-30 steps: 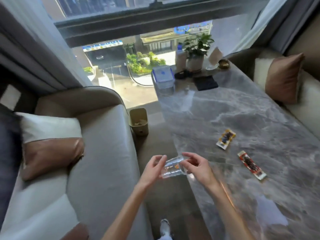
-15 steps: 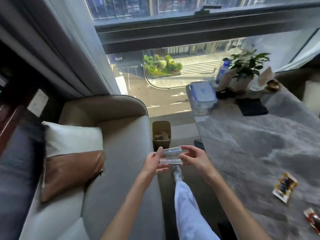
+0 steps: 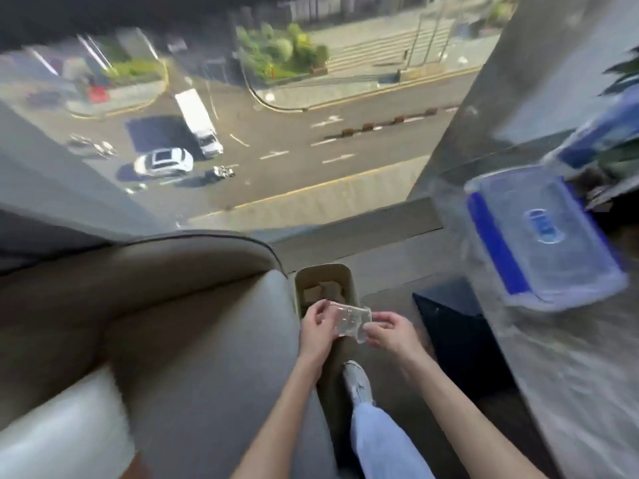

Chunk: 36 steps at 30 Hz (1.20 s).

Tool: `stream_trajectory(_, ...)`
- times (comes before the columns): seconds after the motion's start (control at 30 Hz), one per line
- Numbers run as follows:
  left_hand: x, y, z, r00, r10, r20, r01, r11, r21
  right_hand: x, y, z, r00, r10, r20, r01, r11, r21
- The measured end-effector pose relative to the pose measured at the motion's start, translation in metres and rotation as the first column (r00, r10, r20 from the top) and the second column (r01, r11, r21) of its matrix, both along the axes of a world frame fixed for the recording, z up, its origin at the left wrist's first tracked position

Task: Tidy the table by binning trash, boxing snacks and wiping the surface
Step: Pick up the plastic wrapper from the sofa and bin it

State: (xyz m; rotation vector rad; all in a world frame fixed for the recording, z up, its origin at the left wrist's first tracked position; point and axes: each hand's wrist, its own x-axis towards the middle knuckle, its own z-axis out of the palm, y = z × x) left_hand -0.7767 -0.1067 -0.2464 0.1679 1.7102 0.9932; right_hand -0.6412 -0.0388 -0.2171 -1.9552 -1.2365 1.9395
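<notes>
Grey sofa (image 3: 179, 326) fills the left of the view, curved backrest toward the window. Frame is motion-blurred.

Left hand (image 3: 316, 328): fingers curled, thumb and fingertips pinching the left edge of a crumpled clear plastic wrapper (image 3: 351, 321). Wrapper is held in the air directly over the near end of the open tan bin (image 3: 323, 274), not yet dropped. Bin stands on the floor between sofa arm and table; light paper scraps visible inside it.

Right hand (image 3: 389, 331): fingers closed on the wrapper's right edge, so both hands hold it between them.

Below the hands: one white shoe (image 3: 358, 380) and a pale trouser leg.

Right side: grey marble table (image 3: 570, 357), heavily smeared. On its far end a clear snack box with blue-trimmed lid (image 3: 539, 236), lid on
</notes>
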Motion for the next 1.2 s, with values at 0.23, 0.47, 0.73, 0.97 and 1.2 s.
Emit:
stream_trajectory(0.23,-0.042,0.057,-0.305,0.999,0.036,-0.013,-0.038,0.990,-0.136,-0.055,0.055,-0.291,0.989,-0.019,0.145,0.032,0.995,-0.090)
stream_trajectory(0.47,-0.039,0.067,-0.432,0.990,0.140,-0.019,-0.140,0.945,-0.295,-0.071,0.047,-0.442,0.978,0.045,0.205,-0.029,0.996,-0.083)
stream_trajectory(0.73,-0.032,0.057,-0.382,0.964,-0.185,-0.192,0.132,0.957,-0.260,-0.052,0.048,-0.371,0.727,0.486,0.485,-0.602,0.791,0.111)
stream_trajectory(0.97,0.008,0.027,-0.135,0.742,-0.573,-0.349,0.521,0.820,-0.239,0.003,0.004,-0.119,0.472,0.621,0.625,-0.859,0.483,0.168)
stream_trajectory(1.2,0.082,0.015,0.125,0.510,-0.644,-0.570,0.694,0.700,-0.169,0.090,-0.062,0.123,0.742,0.377,0.554,-0.653,0.594,0.470)
